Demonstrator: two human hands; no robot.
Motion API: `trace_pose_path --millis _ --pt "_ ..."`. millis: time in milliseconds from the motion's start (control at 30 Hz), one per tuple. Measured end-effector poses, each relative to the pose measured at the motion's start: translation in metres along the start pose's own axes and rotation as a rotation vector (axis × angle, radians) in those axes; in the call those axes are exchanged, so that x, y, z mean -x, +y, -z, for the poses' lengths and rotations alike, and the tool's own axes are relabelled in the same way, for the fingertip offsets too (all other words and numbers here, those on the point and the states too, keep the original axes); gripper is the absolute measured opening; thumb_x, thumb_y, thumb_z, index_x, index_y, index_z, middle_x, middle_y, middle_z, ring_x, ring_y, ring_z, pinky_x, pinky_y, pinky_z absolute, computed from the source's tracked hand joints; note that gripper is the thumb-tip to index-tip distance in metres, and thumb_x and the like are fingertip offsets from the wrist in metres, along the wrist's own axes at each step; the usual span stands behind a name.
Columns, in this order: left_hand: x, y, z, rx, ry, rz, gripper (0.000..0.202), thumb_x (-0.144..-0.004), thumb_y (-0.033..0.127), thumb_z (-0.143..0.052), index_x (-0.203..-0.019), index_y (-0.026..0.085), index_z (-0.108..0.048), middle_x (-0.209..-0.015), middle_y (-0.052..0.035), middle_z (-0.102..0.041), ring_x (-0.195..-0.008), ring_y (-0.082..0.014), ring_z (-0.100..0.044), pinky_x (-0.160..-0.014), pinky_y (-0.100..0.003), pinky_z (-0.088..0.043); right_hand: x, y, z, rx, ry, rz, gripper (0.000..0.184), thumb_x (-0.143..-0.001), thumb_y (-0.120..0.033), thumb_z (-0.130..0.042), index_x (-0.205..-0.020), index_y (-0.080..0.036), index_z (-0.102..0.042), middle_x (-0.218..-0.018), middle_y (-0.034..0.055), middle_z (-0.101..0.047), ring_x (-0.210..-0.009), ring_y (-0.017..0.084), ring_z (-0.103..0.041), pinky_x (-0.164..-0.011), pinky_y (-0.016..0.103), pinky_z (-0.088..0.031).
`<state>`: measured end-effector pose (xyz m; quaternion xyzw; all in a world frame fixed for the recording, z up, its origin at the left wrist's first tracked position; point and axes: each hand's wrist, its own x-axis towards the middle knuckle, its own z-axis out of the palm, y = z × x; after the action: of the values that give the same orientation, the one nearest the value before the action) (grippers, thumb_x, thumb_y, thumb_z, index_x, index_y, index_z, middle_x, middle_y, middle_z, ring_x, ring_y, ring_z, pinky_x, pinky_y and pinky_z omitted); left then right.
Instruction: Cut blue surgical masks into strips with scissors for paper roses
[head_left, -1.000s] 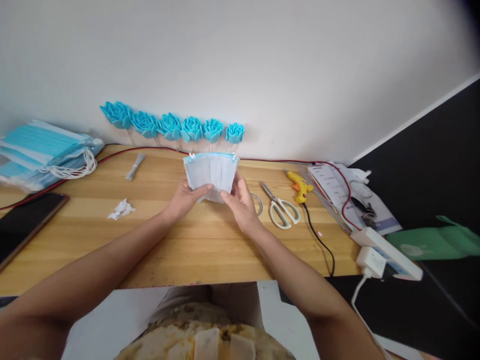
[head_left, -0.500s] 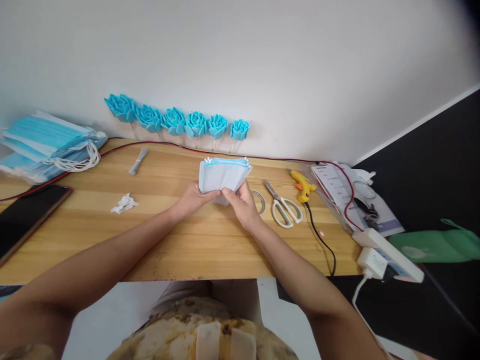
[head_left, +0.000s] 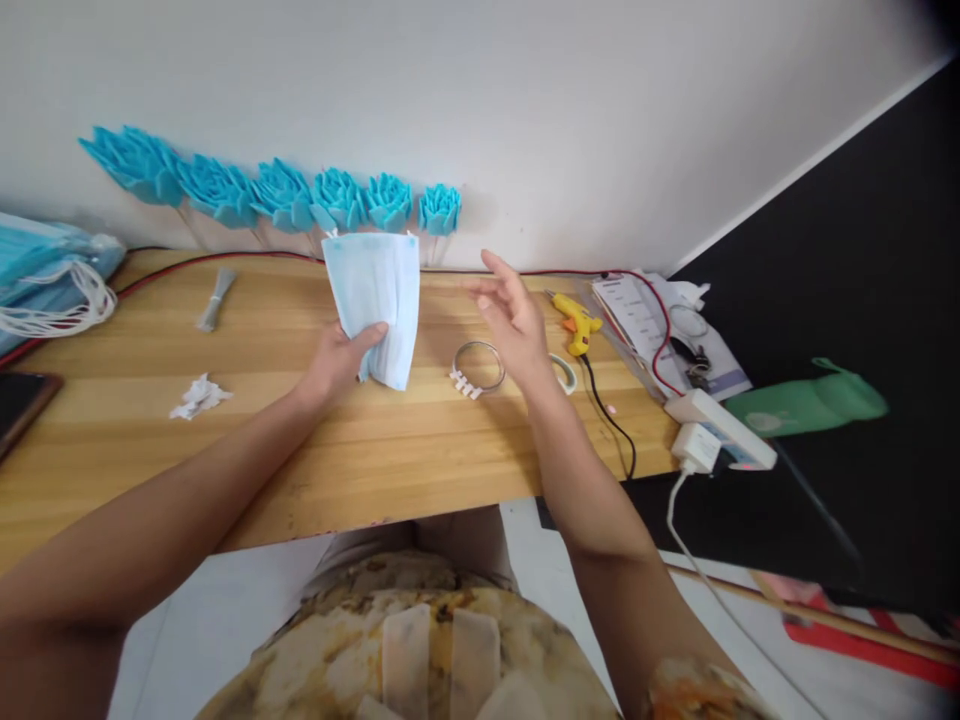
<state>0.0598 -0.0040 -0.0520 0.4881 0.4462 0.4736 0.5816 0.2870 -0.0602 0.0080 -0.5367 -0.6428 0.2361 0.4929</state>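
Observation:
My left hand [head_left: 336, 358] pinches the lower edge of a folded light-blue face mask [head_left: 376, 300] and holds it upright above the wooden table [head_left: 300, 440]. My right hand [head_left: 513, 322] hovers open, fingers spread, to the right of the mask and above a roll of clear tape [head_left: 480, 364]. It holds nothing. The white handles of the scissors [head_left: 565, 372] peek out from under that hand. A yellow glue gun [head_left: 576, 323] lies just to the right.
Several blue paper roses [head_left: 285, 195] lean on the wall. A mask pile [head_left: 45, 285] and a phone [head_left: 19, 400] sit at the left, near a crumpled white scrap [head_left: 196, 396] and grey wire ties [head_left: 214, 300]. Papers [head_left: 645, 320], a power strip [head_left: 720, 428] and a green bag [head_left: 806, 405] lie right.
My right hand has let go of the mask and moved right, opening over the tape roll. My left hand alone now holds the mask, folded narrower. The view has shifted right.

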Motion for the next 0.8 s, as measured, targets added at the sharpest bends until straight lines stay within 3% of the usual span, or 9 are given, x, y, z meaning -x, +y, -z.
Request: trace_pose_path --millis 133,233,300,467,633,700,800 --pt "-0.001 -0.001 -0.001 0.034 0.052 0.018 0.048 -0.059 0.050 -0.085 -0.092 0.017 -0.074 -0.102 -0.0098 -0.078 -0.104 -0.0337 -0.070 -0.084 -0.040 -0.057 0.004 -0.003 0.030 0.475 -0.230 -0.014 0.040 -0.098 -0.025 -0.048 -0.136 -0.026 -0.061 -0.122 0.0068 -0.073 -0.116 0.028 -0.065 -0.104 0.049 -0.049" --pt "-0.002 -0.002 -0.001 0.038 0.038 0.016 0.048 -0.060 0.051 -0.085 -0.092 0.017 -0.075 -0.103 -0.0107 -0.078 -0.106 -0.0341 -0.070 -0.086 -0.041 -0.057 0.011 0.006 0.029 0.834 -0.370 -0.085 0.039 -0.093 -0.015 -0.053 -0.130 -0.018 -0.065 -0.129 0.0149 -0.069 -0.121 0.033 -0.061 -0.104 0.049 -0.048" --pt "-0.002 -0.003 -0.001 0.028 0.035 0.013 0.046 -0.060 0.049 -0.085 -0.090 0.018 -0.075 -0.102 -0.0104 -0.078 -0.105 -0.0342 -0.070 -0.086 -0.041 -0.057 0.016 0.013 0.020 0.942 -0.363 -0.154 0.039 -0.092 -0.011 -0.051 -0.129 -0.016 -0.064 -0.128 0.0171 -0.068 -0.119 0.032 -0.062 -0.100 0.045 -0.051" --pt "0.000 0.001 -0.002 -0.020 0.047 0.007 0.046 -0.057 0.051 -0.085 -0.086 0.017 -0.074 -0.101 -0.0110 -0.078 -0.103 -0.0346 -0.069 -0.087 -0.042 -0.056 0.023 0.023 0.014 0.949 -0.294 -0.167 0.045 -0.091 -0.005 -0.043 -0.132 -0.016 -0.061 -0.125 0.0144 -0.070 -0.114 0.030 -0.065 -0.094 0.041 -0.052" --pt "0.002 0.003 -0.004 -0.018 0.054 0.006 0.043 -0.056 0.050 -0.086 -0.084 0.019 -0.074 -0.100 -0.0102 -0.078 -0.105 -0.0355 -0.069 -0.086 -0.042 -0.057 0.025 0.029 0.048 0.778 -0.335 -0.088 0.040 -0.095 -0.021 -0.055 -0.134 -0.019 -0.060 -0.124 0.0112 -0.072 -0.113 0.027 -0.066 -0.097 0.040 -0.050" --pt "0.001 0.002 -0.004 -0.014 0.051 0.006 0.042 -0.056 0.050 -0.086 -0.084 0.020 -0.074 -0.101 -0.0101 -0.078 -0.107 -0.0360 -0.068 -0.087 -0.042 -0.057 0.026 0.035 0.062 0.803 -0.251 -0.088 0.038 -0.096 -0.021 -0.052 -0.132 -0.018 -0.062 -0.126 0.0126 -0.071 -0.116 0.028 -0.064 -0.102 0.043 -0.048" --pt "0.000 0.000 -0.003 -0.021 0.053 0.005 0.042 -0.056 0.050 -0.087 -0.085 0.021 -0.075 -0.102 -0.0100 -0.078 -0.108 -0.0366 -0.068 -0.088 -0.043 -0.058 0.024 0.045 0.069 0.813 -0.278 -0.097 0.043 -0.094 -0.019 -0.052 -0.136 -0.017 -0.060 -0.128 0.0133 -0.070 -0.119 0.028 -0.063 -0.103 0.043 -0.047"
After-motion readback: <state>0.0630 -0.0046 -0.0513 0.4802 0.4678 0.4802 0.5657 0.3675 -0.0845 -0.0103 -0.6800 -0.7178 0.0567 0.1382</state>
